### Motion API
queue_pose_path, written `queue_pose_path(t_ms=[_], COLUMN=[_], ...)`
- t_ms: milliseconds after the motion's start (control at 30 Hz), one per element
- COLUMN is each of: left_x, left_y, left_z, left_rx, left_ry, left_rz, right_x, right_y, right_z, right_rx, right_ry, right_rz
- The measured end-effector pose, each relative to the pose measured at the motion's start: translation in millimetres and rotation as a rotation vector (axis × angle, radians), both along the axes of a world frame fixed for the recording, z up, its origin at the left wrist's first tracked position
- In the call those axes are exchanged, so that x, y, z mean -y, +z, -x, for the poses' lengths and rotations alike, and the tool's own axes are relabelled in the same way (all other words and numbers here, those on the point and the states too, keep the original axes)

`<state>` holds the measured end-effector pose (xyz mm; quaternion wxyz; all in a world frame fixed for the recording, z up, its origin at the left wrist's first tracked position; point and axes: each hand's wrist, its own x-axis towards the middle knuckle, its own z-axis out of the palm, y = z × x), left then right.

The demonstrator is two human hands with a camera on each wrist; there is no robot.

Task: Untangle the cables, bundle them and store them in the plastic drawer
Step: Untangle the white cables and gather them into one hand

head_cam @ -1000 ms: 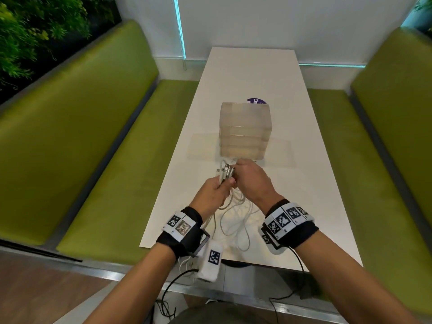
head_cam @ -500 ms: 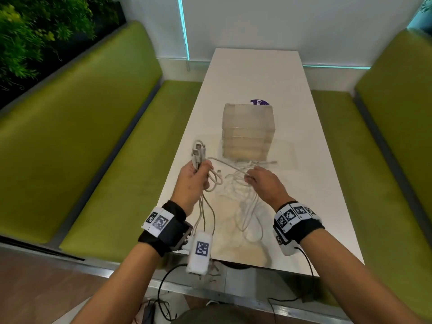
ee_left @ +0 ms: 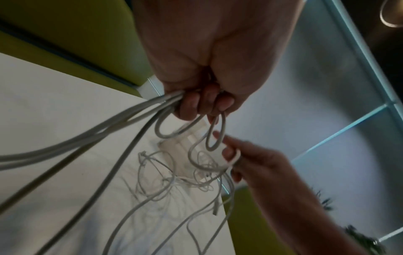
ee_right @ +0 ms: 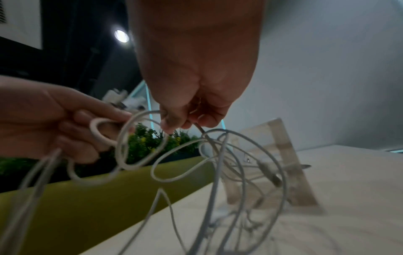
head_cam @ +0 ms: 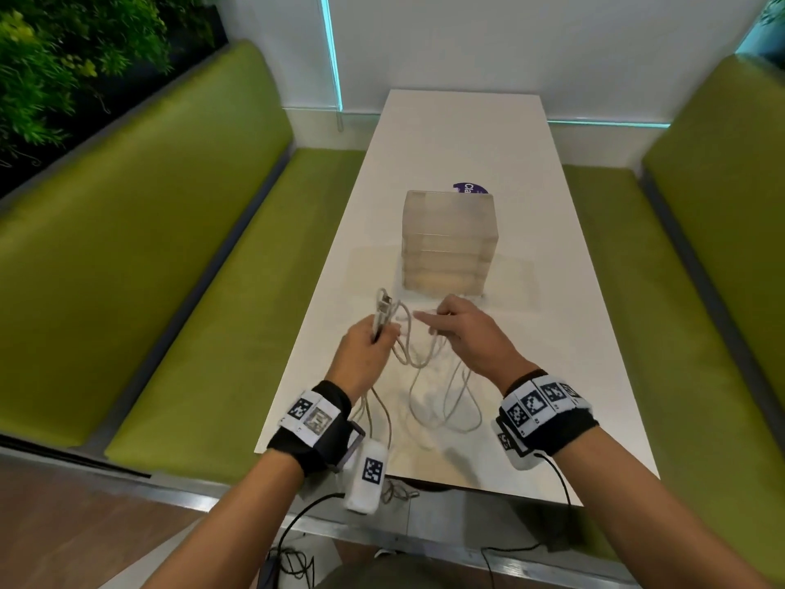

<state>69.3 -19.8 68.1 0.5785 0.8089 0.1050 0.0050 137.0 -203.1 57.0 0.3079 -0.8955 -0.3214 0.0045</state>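
Tangled white cables (head_cam: 429, 388) hang in loops over the near end of the white table (head_cam: 475, 133). My left hand (head_cam: 369, 350) grips several strands in its fist (ee_left: 205, 103), with the plug ends (head_cam: 382, 312) sticking up out of it. My right hand (head_cam: 458, 333) is just to its right, forefinger stretched toward the left hand, the other fingers curled round a cable loop (ee_right: 196, 127). Behind both hands stands the translucent plastic drawer unit (head_cam: 449, 244), its drawers closed.
Green benches (head_cam: 170, 231) run along both sides of the table (head_cam: 701, 257). A purple round sticker (head_cam: 469, 190) lies behind the drawer unit. More cable ends hang off the table's near edge (head_cam: 395, 491). A plant wall (head_cam: 63, 57) is at far left.
My hands were close together at the drawer front, drew apart with the left lifting the plug ends, and now have come nearer again, lower over the table.
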Motion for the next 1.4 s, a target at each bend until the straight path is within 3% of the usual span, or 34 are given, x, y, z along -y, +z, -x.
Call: queue_pose_path(t_ms=[100, 200, 300, 400, 567, 733, 933, 1067, 1200, 1267, 1400], left_x=[14.8, 23.7, 21.5, 15.3, 3.1, -19.6, -16.8, 4.9, 18.4, 22.5, 26.6], left_y=[2.3, 8.3, 7.1, 6.9, 19.3, 25.8, 3.9, -1.4, 2.5, 5.7, 6.8], left_z=[0.8, 0.9, 0.0, 1.1, -2.6, -5.5, -6.3, -5.1, -3.6, -2.1, -2.3], left_rx=[-0.021, -0.022, -0.015, 0.026, 0.161, 0.196, 0.036, -0.043, -0.118, -0.132, -0.133], left_ry=[-0.117, -0.206, -0.233, -0.139, 0.083, 0.156, 0.048, -0.059, -0.1, -0.113, -0.051], left_rz=[0.012, 0.019, -0.09, -0.091, -0.003, 0.049, 0.038, 0.04, 0.203, 0.3, 0.383], right_x=[-12.8, -21.1, -21.9, -24.6, -10.7, 12.8, 5.1, -13.8, -21.5, -24.1, -28.3], right_y=[3.5, 8.8, 15.8, 18.8, -13.8, -35.2, -19.1, 0.1, 9.0, 11.8, 25.2], right_z=[3.4, 6.1, 10.6, 11.8, 0.3, -9.1, -3.0, 3.5, 5.5, 7.9, 7.7], right_rx=[0.004, -0.136, -0.118, -0.134, -0.1, -0.179, -0.034, -0.034, -0.026, 0.081, -0.047], right_ry=[-0.01, -0.109, -0.148, -0.132, -0.215, -0.341, -0.2, -0.183, -0.135, -0.055, -0.093], right_rz=[0.027, -0.02, -0.107, -0.148, 0.119, 0.088, 0.019, -0.001, -0.123, -0.048, -0.089])
